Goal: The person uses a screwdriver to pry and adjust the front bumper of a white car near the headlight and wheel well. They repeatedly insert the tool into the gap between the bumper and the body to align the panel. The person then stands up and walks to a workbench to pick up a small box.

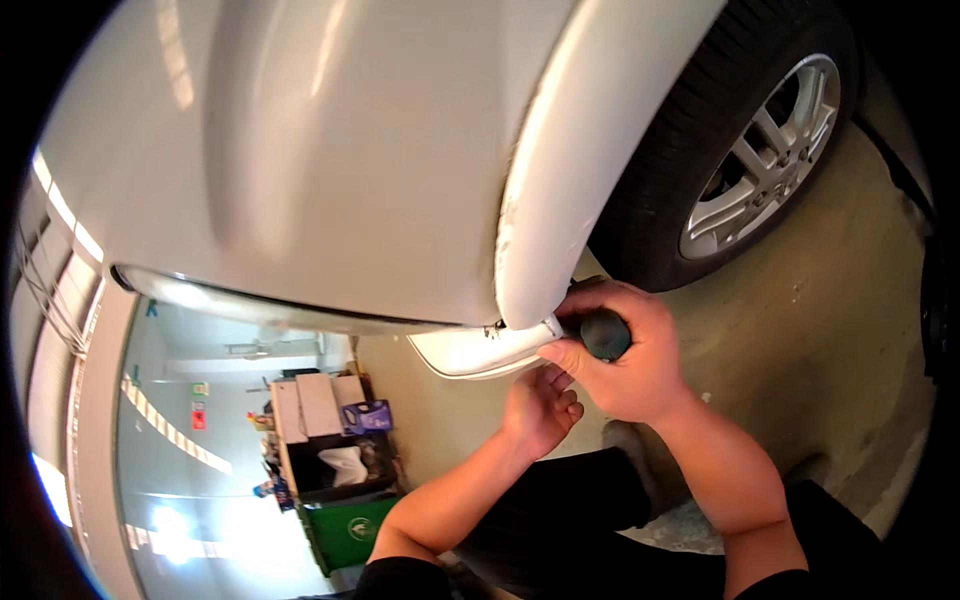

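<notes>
My right hand (635,345) is wrapped round a tool with a thick, dark, round handle (605,335). The handle's butt faces me, and its working end is hidden behind my fingers and the car body. It is held at the lower corner of the pale wheel-arch panel (560,190), where that meets the white bumper end (470,352). Just below the bumper's edge is my left hand (541,410), its fingers curled. Whether anything is between those fingers is not visible.
A black tyre with a silver alloy wheel (770,160) stands just right of my hands. At lower left are a green bin (345,530), a purple jug (367,416) and cardboard boxes (305,405). My dark-clothed legs (560,490) are bent below the bumper.
</notes>
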The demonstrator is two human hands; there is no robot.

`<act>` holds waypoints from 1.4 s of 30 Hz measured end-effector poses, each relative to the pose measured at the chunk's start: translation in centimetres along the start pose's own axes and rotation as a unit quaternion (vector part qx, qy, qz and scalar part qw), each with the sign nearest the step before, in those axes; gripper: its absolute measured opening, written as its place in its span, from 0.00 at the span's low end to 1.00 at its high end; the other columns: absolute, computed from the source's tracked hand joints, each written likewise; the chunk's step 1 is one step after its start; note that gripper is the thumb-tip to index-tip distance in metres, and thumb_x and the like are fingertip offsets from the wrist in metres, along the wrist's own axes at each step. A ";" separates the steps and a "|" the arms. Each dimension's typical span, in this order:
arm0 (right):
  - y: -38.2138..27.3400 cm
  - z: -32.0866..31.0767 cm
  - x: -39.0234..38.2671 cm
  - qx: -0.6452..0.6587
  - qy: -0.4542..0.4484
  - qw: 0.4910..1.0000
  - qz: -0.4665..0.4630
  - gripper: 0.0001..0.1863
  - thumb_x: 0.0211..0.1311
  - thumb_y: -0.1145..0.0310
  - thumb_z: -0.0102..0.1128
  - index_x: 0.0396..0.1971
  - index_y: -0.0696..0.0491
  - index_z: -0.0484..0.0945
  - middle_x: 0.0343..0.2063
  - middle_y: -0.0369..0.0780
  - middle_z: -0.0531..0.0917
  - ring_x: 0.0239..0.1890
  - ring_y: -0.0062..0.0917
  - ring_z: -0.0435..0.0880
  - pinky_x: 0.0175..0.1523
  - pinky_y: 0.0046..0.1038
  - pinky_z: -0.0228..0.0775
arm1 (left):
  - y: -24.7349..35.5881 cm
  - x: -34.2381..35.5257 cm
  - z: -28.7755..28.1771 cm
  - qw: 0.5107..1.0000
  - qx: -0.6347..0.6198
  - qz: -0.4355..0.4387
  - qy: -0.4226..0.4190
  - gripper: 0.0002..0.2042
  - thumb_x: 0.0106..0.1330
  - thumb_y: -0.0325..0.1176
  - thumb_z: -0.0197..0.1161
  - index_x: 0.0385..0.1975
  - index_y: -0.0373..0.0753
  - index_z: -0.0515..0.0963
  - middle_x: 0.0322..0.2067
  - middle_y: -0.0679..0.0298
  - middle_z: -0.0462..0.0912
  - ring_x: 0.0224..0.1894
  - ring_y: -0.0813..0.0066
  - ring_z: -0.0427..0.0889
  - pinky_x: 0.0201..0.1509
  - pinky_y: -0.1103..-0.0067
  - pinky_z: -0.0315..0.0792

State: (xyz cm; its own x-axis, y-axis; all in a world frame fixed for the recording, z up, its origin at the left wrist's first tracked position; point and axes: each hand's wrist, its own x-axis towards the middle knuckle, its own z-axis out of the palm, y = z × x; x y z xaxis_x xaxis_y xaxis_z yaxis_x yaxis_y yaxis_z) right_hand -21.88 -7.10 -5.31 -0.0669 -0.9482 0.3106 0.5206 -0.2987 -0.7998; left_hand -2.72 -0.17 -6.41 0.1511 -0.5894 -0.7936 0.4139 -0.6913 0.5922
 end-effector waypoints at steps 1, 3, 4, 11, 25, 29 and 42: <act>0.0 0.1 -0.1 0.011 0.000 1.000 0.014 0.13 0.49 0.74 0.75 0.35 0.59 0.84 0.35 0.43 0.87 0.37 0.30 0.86 0.44 0.28 0.76 | -0.4 0.0 -0.2 0.999 0.040 -0.008 -0.016 0.14 0.72 0.44 0.52 0.50 0.45 0.72 0.38 0.74 0.73 0.25 0.82 0.61 0.35 0.79 0.63; -0.1 0.5 -0.3 0.015 0.008 0.999 0.030 0.13 0.49 0.74 0.75 0.35 0.59 0.83 0.34 0.43 0.87 0.37 0.29 0.86 0.45 0.28 0.76 | -0.5 0.0 -1.3 0.995 0.068 -0.010 -0.071 0.14 0.70 0.38 0.61 0.52 0.44 0.71 0.38 0.74 0.72 0.25 0.83 0.62 0.36 0.79 0.64; -0.1 0.5 -0.5 0.018 0.013 0.999 0.038 0.12 0.50 0.74 0.75 0.34 0.59 0.83 0.34 0.43 0.87 0.37 0.29 0.86 0.45 0.28 0.76 | -0.1 -0.5 -0.8 0.995 0.075 0.000 -0.073 0.16 0.69 0.40 0.63 0.53 0.43 0.71 0.39 0.74 0.73 0.26 0.83 0.62 0.36 0.79 0.65; 0.1 0.2 -0.4 -0.002 0.007 1.000 -0.010 0.14 0.51 0.71 0.76 0.35 0.60 0.82 0.34 0.43 0.87 0.37 0.29 0.86 0.44 0.28 0.76 | 1.5 -1.4 -2.3 0.945 0.231 0.230 0.031 0.31 0.60 0.46 0.75 0.57 0.34 0.71 0.44 0.64 0.79 0.39 0.76 0.76 0.43 0.75 0.74; -0.2 1.1 0.6 -0.020 0.041 0.999 -0.016 0.16 0.52 0.67 0.77 0.33 0.62 0.81 0.37 0.46 0.83 0.38 0.29 0.83 0.45 0.28 0.75 | 3.6 -2.2 -0.1 0.839 0.321 0.433 0.070 0.23 0.57 0.39 0.78 0.45 0.29 0.79 0.40 0.61 0.84 0.42 0.73 0.81 0.48 0.75 0.76; 0.0 1.4 -0.6 0.005 0.064 0.997 0.030 0.16 0.54 0.66 0.75 0.34 0.62 0.81 0.38 0.45 0.83 0.39 0.28 0.82 0.46 0.27 0.73 | 3.9 -2.5 -0.1 0.836 0.322 0.440 0.066 0.23 0.56 0.38 0.79 0.45 0.28 0.79 0.41 0.60 0.85 0.43 0.73 0.82 0.49 0.76 0.76; 4.6 -2.5 -3.2 -0.009 -0.057 0.993 0.102 0.17 0.53 0.73 0.73 0.43 0.60 0.83 0.41 0.43 0.86 0.44 0.28 0.84 0.51 0.29 0.74 | 2.9 -1.7 -1.3 0.855 0.297 0.419 0.069 0.29 0.57 0.43 0.78 0.52 0.30 0.74 0.44 0.61 0.81 0.42 0.74 0.77 0.46 0.77 0.72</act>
State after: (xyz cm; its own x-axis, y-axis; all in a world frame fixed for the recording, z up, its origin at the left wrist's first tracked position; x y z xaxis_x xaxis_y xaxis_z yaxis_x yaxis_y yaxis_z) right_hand -21.38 -5.66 -11.25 0.1356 -0.9713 0.1956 0.4979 -0.1038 -0.8610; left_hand -0.56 -0.63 -3.55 0.2927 -0.9554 -0.0393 -0.4158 -0.1642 0.8945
